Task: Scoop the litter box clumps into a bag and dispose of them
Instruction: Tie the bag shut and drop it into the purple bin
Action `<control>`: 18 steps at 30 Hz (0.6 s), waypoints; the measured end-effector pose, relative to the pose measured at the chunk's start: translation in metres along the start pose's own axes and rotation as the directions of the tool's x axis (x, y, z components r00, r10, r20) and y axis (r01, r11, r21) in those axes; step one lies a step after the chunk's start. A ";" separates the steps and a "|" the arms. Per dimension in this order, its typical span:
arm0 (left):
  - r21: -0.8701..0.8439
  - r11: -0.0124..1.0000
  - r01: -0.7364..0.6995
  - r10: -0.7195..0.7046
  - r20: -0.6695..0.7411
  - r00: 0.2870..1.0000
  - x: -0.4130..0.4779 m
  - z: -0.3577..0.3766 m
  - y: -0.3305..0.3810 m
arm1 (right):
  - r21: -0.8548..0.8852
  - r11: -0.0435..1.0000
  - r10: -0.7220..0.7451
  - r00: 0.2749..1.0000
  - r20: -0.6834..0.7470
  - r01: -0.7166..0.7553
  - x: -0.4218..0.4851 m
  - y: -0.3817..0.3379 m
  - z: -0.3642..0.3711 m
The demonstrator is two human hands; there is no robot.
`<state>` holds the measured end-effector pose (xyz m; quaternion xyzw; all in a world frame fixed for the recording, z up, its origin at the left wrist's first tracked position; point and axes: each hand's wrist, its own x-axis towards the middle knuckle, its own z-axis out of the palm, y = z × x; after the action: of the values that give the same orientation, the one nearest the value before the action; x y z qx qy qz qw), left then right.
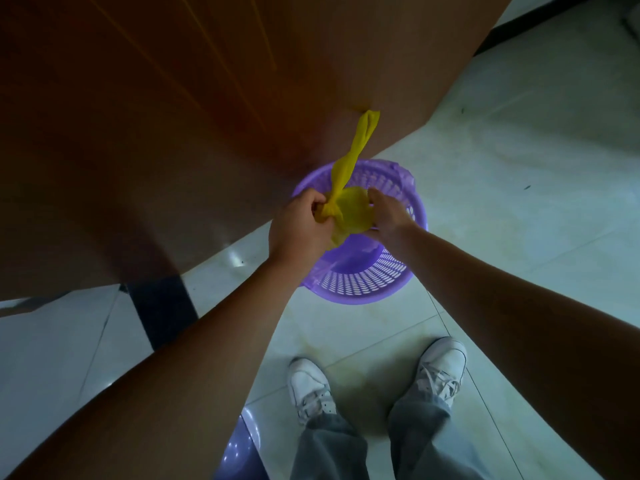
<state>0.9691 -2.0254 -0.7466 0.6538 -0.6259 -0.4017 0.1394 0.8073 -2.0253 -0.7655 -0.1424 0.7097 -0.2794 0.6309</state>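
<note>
A yellow plastic bag (349, 209) hangs above a purple perforated waste basket (360, 282) on the floor. My left hand (301, 226) is closed around the bag's twisted neck, whose long tail (360, 140) sticks up and away. My right hand (388, 211) grips the bag's bulging body from the right side. What the bag holds is hidden. The basket carries a thin purple liner (401, 171) folded over its rim.
A brown wooden door or cabinet (173, 116) rises close behind and left of the basket. Pale tiled floor (519, 168) spreads to the right. My two white shoes (374, 386) stand near the basket, and a purple rounded object (239, 452) lies at the bottom edge.
</note>
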 end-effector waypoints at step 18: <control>0.161 0.983 0.089 -0.097 0.040 0.994 0.025 0.032 -0.005 | 0.217 0.976 0.000 0.997 0.082 -0.018 0.024 0.018 0.005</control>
<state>0.9477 -2.0370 -0.7797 0.6816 -0.6278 -0.3722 0.0528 0.8107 -2.0249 -0.7958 -0.0807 0.6493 -0.3464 0.6723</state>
